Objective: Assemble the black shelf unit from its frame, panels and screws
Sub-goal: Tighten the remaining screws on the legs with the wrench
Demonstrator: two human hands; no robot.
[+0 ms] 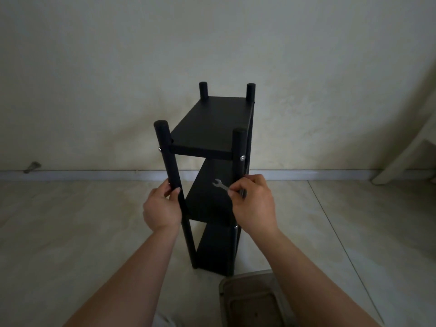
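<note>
Head view: black shelf unit (213,128), three panels fitted, is stood upright on the tiled floor (70,220) before a pale wall (118,67). Its near left post (168,159) is gripped by the left hand (161,207). At its near right post (238,147), a small silver wrench (220,184) is pinched in the right hand (253,204).

The black shelf unit (213,161) stands upright on the floor before me, three panels fixed between four round posts, silver screws (242,158) at three o'clock.
</note>
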